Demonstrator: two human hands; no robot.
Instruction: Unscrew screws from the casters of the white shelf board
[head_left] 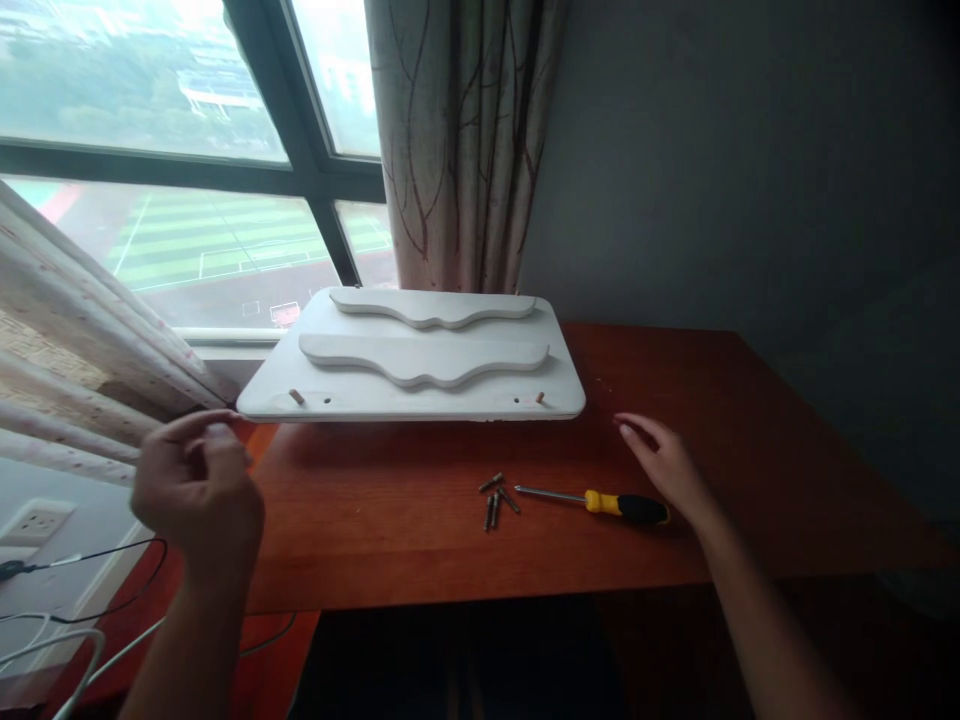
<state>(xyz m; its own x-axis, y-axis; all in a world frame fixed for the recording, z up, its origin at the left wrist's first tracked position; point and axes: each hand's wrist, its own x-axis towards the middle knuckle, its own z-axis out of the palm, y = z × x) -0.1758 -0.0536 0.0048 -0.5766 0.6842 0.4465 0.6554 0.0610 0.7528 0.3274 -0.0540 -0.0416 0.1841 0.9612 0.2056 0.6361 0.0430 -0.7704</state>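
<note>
A white board (360, 394) with rounded corners lies on the brown table, bearing two wavy-edged white strips. Short wooden pegs stand up near its front corners, beside small dark holes. My left hand (199, 490) is at the board's front left corner, fingers loosely bent and nothing seen in them; whether a fingertip touches the edge is unclear. To the right of the board, my right hand (664, 460) hovers with thumb and fingers apart, holding nothing. Nearest below it lies a yellow and black screwdriver (604, 502), its tip pointing left towards several small metal pieces (495, 505).
The brown table (390, 560) has its front edge near my body. A window (240, 240) and curtains (465, 150) stand behind and to the left. A wall socket (39, 524) and loose cables (90, 640) are at the lower left.
</note>
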